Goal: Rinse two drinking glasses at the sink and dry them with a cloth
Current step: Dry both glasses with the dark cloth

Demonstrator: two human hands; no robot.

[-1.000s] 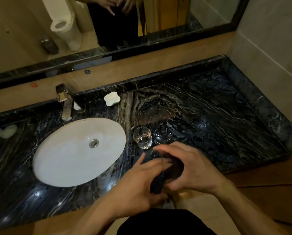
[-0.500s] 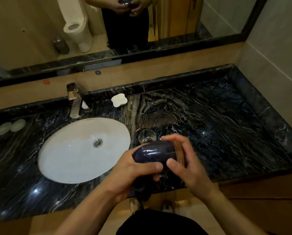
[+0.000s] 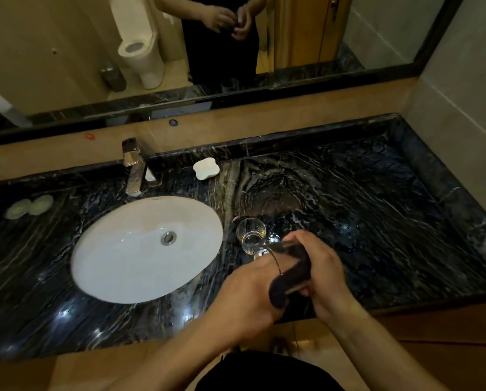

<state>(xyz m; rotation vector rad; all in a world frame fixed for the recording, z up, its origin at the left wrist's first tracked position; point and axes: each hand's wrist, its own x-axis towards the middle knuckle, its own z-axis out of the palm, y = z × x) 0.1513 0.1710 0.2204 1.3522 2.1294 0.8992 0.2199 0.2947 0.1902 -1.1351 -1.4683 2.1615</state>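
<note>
Glass (image 3: 288, 249) tilted between right hand (image 3: 325, 275) and cloth-wrapped left hand (image 3: 250, 292).

- The worktop (image 3: 363, 210) is showing as dark veined marble, polished and gleaming wet.
- The sink (image 3: 129, 263) is looking like smooth, glossy white ceramic.
- The tap (image 3: 133, 167) is shining as mirror-bright chromed metal.
- The standing glass (image 3: 250, 235) is reading as clear, shiny glass.
- The cloth (image 3: 291, 273) is appearing dark, soft and matt.
- The soap dish (image 3: 206, 168) is looking white and smooth.
</note>
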